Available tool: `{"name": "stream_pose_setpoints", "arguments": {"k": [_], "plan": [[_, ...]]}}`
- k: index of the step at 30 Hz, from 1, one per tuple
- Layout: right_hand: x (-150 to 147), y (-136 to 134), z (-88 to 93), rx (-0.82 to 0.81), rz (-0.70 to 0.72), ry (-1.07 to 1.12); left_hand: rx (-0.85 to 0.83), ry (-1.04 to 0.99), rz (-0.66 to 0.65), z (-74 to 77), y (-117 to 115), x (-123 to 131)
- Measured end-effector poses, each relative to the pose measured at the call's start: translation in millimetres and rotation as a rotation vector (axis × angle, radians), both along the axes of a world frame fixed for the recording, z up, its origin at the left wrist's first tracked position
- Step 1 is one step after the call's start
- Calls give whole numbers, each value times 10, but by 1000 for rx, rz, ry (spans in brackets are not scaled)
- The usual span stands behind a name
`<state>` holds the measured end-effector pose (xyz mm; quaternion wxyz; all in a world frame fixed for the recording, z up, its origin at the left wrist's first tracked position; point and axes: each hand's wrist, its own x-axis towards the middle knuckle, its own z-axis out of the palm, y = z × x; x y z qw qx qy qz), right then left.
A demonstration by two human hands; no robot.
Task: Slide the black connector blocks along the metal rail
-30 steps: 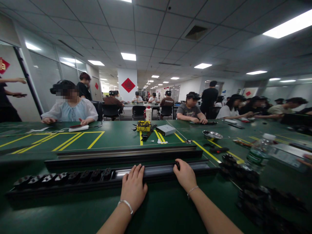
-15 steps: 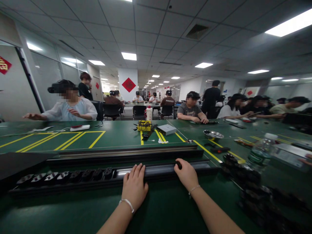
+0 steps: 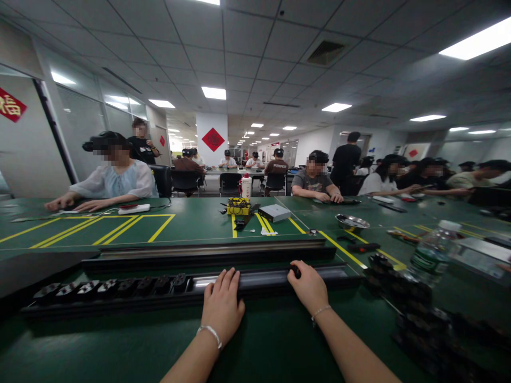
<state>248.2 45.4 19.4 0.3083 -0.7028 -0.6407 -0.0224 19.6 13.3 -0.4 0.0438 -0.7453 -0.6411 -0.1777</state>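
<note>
The long black metal rail [image 3: 263, 279] lies flat on the green table [image 3: 120, 346], running left to right straight across in front of the person. The left hand [image 3: 222, 308] is palm-down on the rail's middle with its fingers draped over the near lip. Its grip is spread flat and has nothing in it. The right hand [image 3: 309, 287] sits a bit further right along the rail, grip pinched together on a small black plastic part [image 3: 295, 272] that's right at the rail's channel.

The rail's left stretch is packed with a row of black socket modules [image 3: 115, 286], each touching the next. Shiny channel metal shows from that row over to the right hand.

Just behind the rail and parallel to it is a second long dark rail [image 3: 207, 251], so it's tight on that side. Off the rail's right end, a heap of loose black modules [image 3: 415, 314] crowds in, with a clear plastic water bottle [image 3: 433, 252] just past it. On the rail's near side it's open green table under both forearms. Well behind the rail there's a round metal bowl [image 3: 351, 221] and a yellow box [image 3: 238, 206].
</note>
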Motion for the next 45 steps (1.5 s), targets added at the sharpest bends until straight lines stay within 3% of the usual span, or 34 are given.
{"name": "stream_pose_setpoints", "arguments": {"k": [18, 45], "plan": [[24, -9, 29, -47, -27, 54, 21, 13, -2, -22, 7, -5], [55, 15, -37, 33, -40, -15, -37, -9, 15, 52, -23, 20]]}}
